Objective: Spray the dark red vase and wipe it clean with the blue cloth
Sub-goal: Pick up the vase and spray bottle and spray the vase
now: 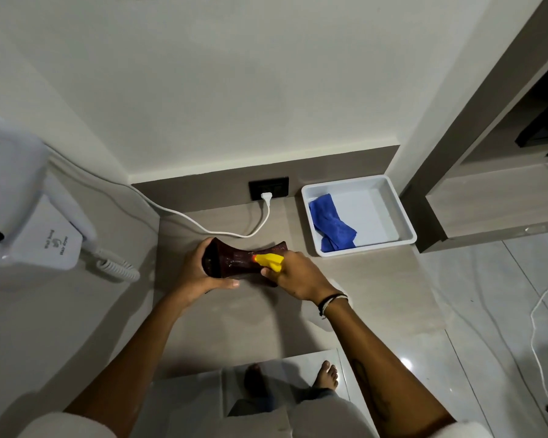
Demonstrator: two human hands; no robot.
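Observation:
The dark red vase (234,259) lies on its side above the beige counter (377,286), its wide mouth toward the left. My left hand (200,273) grips it around the mouth end. My right hand (298,276) holds a spray bottle with a yellow nozzle (268,261), the nozzle almost touching the vase's waist. The bottle's body is hidden under my hand. The blue cloth (329,224) lies crumpled in the left part of a white tray (402,216) at the counter's back right.
A white wall-mounted hair dryer (23,197) with a coiled cord (117,268) sits at the left. A white cable (203,227) runs across the counter's back to a plug in a dark socket (269,187). A shelf unit (487,197) stands at the right.

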